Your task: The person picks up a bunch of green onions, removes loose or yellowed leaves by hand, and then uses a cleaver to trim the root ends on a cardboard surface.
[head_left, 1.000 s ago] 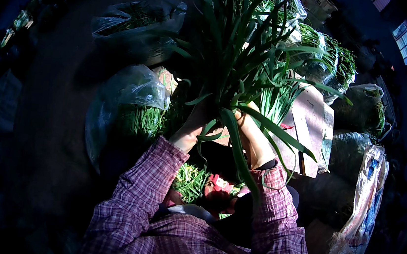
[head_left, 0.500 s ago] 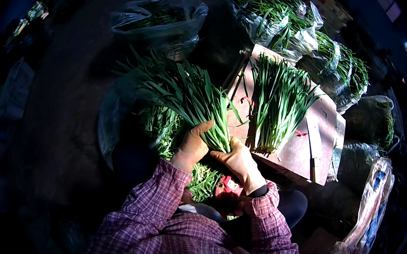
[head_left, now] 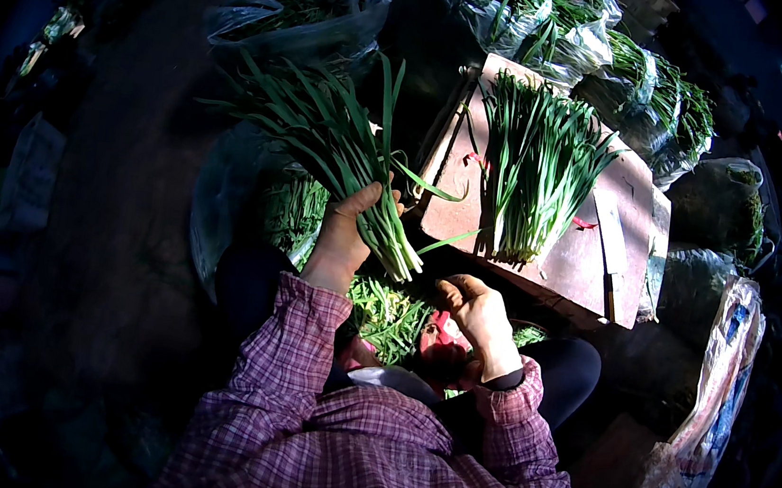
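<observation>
My left hand is closed around the lower stems of a bunch of garlic chives, the leaves fanning up and to the left. The pale stem ends point down toward my right hand, which is apart from the bunch. Its fingers are curled together; anything between them is hidden. A thicker pile of garlic chives lies on a pinkish board ahead to the right, root ends toward me. To the right of that pile lies a knife with a pale blade and dark handle.
Loose trimmings lie below my hands, near a red item. More greens sit in plastic at the left. Beyond stand a plastic bag of greens and several bagged bundles. A crumpled woven sack is at the right.
My right hand has let go of the stems and moved down and right. My left hand has lifted slightly left with the bunch, which looks thinner at the stems. The view has shifted a little.
</observation>
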Demonstrator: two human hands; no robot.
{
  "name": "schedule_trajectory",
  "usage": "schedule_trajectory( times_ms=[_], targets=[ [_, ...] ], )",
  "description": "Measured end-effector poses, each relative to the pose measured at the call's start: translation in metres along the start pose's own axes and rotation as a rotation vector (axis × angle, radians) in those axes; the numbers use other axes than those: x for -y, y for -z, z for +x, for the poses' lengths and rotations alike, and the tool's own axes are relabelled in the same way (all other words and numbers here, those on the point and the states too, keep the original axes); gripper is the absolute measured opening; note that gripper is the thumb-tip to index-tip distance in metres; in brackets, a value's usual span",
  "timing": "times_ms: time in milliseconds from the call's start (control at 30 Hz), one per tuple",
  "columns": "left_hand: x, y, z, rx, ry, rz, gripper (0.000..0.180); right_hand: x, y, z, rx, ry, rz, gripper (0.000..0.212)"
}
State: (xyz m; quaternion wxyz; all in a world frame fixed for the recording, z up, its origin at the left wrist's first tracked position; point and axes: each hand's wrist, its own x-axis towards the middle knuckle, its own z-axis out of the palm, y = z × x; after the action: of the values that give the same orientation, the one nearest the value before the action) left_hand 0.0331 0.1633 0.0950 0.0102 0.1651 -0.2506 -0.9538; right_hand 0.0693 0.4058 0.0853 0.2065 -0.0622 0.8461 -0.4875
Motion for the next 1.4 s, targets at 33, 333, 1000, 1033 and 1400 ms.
schedule_trajectory(
  times_ms=[33, 333, 1000, 1033, 1400],
  targets=[
    [-0.003, 0.001, -0.003, -0.013, -0.034, 0.025, 0.037, 0.02, 0.001, 0.005, -0.125, 0.171, 0.066, 0.038],
    [0.018, 0.011, -0.024, 0.225, 0.04, 0.017, 0.05, 0.067, -0.039, 0.019, 0.322, -0.063, 0.407, 0.036],
    [-0.009, 0.068, -0.006, -0.059, 0.112, -0.507, 0.042, 0.019, -0.029, -0.006, -0.128, 0.208, -0.526, 0.021],
    [0.005, 0.059, -0.024, -0.044, 0.124, -0.447, 0.044, 0.01, -0.034, -0.002, -0.212, 0.274, -0.553, 0.018],
    [0.058, 0.056, -0.07, 0.161, 0.316, 0.063, 0.087, 0.057, -0.037, -0.023, 0.206, -0.129, -0.042, 0.045]
  ],
)
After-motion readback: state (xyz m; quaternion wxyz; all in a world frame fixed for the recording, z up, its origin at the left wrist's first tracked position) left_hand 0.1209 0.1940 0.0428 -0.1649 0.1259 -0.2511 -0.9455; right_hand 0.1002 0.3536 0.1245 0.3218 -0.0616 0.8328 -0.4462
